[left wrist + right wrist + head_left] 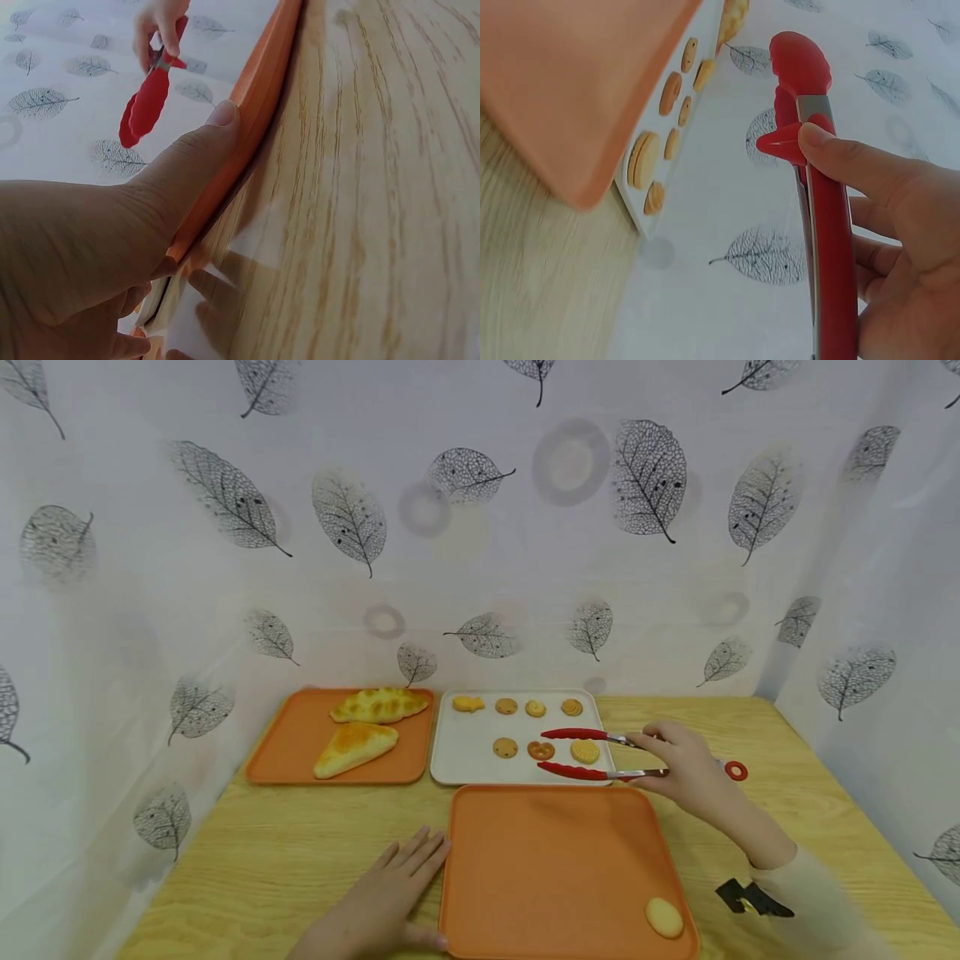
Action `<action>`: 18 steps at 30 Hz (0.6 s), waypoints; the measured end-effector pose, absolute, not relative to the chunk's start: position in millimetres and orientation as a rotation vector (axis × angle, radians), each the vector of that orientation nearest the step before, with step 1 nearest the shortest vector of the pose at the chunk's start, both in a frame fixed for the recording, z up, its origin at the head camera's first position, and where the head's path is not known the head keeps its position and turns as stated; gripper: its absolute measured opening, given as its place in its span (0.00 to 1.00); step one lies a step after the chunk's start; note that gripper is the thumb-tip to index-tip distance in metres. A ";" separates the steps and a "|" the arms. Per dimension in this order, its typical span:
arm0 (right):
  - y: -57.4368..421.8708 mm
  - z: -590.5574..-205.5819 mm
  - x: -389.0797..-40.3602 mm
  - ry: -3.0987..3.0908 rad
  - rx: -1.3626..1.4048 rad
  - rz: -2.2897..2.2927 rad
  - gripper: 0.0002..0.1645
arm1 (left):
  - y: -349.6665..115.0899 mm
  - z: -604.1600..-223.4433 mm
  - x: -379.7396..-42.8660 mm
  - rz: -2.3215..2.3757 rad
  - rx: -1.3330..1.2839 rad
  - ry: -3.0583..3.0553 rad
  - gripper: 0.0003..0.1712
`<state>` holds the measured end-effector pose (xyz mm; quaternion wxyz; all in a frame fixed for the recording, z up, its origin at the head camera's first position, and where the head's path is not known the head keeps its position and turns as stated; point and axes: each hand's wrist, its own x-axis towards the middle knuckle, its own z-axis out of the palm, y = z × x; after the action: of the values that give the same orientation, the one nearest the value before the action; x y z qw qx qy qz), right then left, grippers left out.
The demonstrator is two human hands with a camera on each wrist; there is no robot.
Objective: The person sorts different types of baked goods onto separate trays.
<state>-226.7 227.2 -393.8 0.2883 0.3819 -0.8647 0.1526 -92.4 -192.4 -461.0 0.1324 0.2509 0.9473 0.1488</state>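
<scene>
My right hand (pixel 686 768) grips a pair of red tongs (pixel 832 247) by the handles, thumb on one side. In the head view the tongs' red tips are spread apart above the right part of the white tray (pixel 465 768), with a pretzel cookie (pixel 541 750) and a round textured cookie (pixel 585 751) near them. Nothing shows between the tips. My left hand (pixel 386 893) lies with its fingers extended against the left edge of the front orange tray (pixel 555 868). In the left wrist view its thumb touches that tray's rim. A pale oval cookie (pixel 664 917) lies in the tray's front right corner.
Several small cookies, among them a fish-shaped one (pixel 468 703), sit in rows on the white tray. At the back left, another orange tray (pixel 281 752) bears a triangular bread (pixel 356 749) and a long ridged bread (pixel 378 705). A leaf-patterned curtain (pixel 480 568) stands behind the wooden table (pixel 300 827).
</scene>
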 end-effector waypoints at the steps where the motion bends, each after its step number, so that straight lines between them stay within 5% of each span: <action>1: 231.6 -393.3 -223.8 -2.315 1.013 0.420 0.37 | -192.3 -460.9 -92.3 0.429 0.729 2.749 0.66; 18: 299.0 -396.8 -177.4 -2.361 1.086 0.552 0.37 | -191.8 -459.1 -94.3 0.470 0.694 2.700 0.67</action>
<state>-177.4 299.0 -396.8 0.2399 0.3967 -0.8628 0.2015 -94.3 -191.8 -459.1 0.1565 0.2425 0.9432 0.1643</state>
